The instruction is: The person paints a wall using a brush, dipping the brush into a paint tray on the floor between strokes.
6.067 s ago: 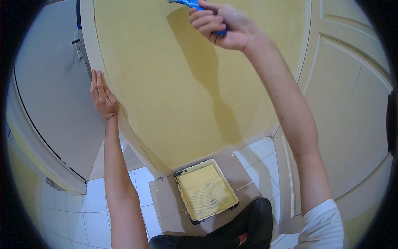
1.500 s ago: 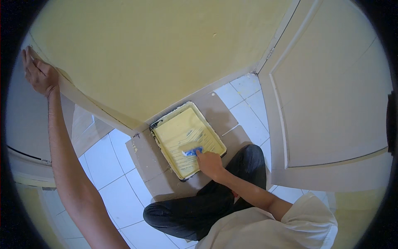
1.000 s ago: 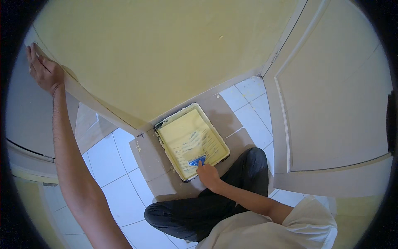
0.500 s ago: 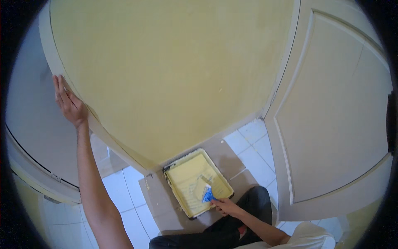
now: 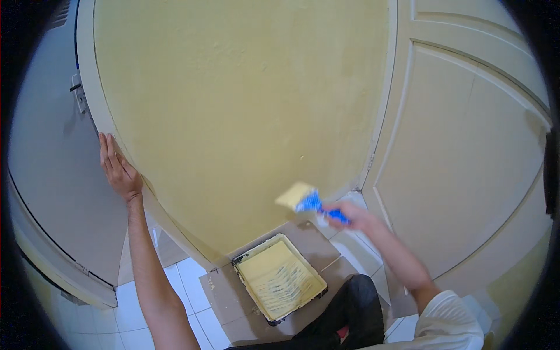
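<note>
My left hand (image 5: pixel 119 168) rests with its fingers stretched out against the cream frame edge (image 5: pixel 98 108) of the yellow wall (image 5: pixel 245 105). My right hand (image 5: pixel 350 216), blurred by motion, grips a blue-handled paintbrush (image 5: pixel 309 200) whose bristles are coated pale yellow, raised in front of the wall above the tray. A rectangular paint tray (image 5: pixel 274 262) with pale yellow paint and ridges lies at the foot of the wall on brown cardboard (image 5: pixel 227 300).
A grey door (image 5: pixel 52 175) with a handle (image 5: pixel 79 90) stands at the left. A cream panelled door (image 5: pixel 461 163) stands at the right. White floor tiles (image 5: pixel 140 306) show beside the cardboard; my crossed legs in dark trousers (image 5: pixel 356 297) are close to the tray.
The brush has come up out of the tray toward the wall in my right hand. The view has tilted upward, showing more wall. My left hand stays on the frame edge.
</note>
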Available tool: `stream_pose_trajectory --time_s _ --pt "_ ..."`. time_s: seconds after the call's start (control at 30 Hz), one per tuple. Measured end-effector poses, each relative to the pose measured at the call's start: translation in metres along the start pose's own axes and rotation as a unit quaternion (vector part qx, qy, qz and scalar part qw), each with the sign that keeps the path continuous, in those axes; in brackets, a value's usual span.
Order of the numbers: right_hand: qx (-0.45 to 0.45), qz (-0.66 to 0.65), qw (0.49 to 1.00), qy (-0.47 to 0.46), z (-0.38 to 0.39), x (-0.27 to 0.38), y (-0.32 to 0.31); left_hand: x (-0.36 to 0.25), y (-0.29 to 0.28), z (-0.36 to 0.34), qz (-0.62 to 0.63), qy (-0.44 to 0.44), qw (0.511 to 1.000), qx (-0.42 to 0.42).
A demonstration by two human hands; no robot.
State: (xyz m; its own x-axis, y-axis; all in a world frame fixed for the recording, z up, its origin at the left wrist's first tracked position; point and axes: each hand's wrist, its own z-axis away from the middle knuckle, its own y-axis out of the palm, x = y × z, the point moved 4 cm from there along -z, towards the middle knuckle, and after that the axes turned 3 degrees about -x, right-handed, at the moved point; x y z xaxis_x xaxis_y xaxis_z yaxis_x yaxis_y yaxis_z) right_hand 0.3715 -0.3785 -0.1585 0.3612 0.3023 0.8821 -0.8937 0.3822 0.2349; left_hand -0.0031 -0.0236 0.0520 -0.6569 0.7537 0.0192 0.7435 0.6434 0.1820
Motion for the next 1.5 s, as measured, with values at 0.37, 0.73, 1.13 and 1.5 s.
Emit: stream_pose_trajectory --time_s 0.37,0.73,1.13,1.5 --pt "-0.027 0.009 0.999 -0.029 0.053 0.371 0.052 0.004 0.0 -0.001 0.004 0.008 1.0 0.008" --pt "-0.209 0.372 0.787 -0.446 0.13 0.535 0.103 -0.002 0.003 -0.002 0.0 0.003 1.0 -0.003" --pt "-0.476 0.528 0.529 -0.463 -0.001 0.267 0.045 -0.005 0.002 -0.003 -0.022 0.002 1.0 0.003" --pt "-0.373 0.372 0.829 -0.187 -0.118 -0.145 -0.084 -0.016 0.006 -0.005 -0.018 0.01 1.0 0.009"
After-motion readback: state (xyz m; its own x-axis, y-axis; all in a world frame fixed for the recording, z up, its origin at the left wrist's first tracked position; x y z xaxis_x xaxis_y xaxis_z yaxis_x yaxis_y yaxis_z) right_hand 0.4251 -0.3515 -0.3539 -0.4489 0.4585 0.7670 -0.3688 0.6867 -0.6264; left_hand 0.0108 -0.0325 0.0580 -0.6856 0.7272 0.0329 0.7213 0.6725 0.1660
